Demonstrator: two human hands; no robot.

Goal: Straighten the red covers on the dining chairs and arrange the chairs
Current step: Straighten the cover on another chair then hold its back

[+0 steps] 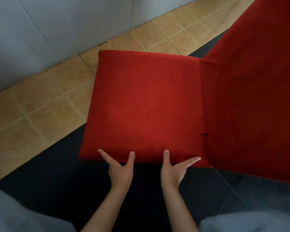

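Observation:
A dining chair stands below me, its seat (146, 104) under a smooth red cover and its red-covered backrest (251, 97) rising to the right. My left hand (121, 171) and my right hand (172, 171) are side by side at the seat's near edge. On each hand, two spread fingers lie on top of the cover. The other fingers are hidden under the edge, gripping the fabric there. A small dark mark (204, 134) shows in the crease between seat and backrest.
A grey wall (49, 30) runs along the upper left, with beige floor tiles (45, 108) in front of it. The chair stands on dark flooring (60, 173). My clothed knees (15, 215) fill the bottom corners.

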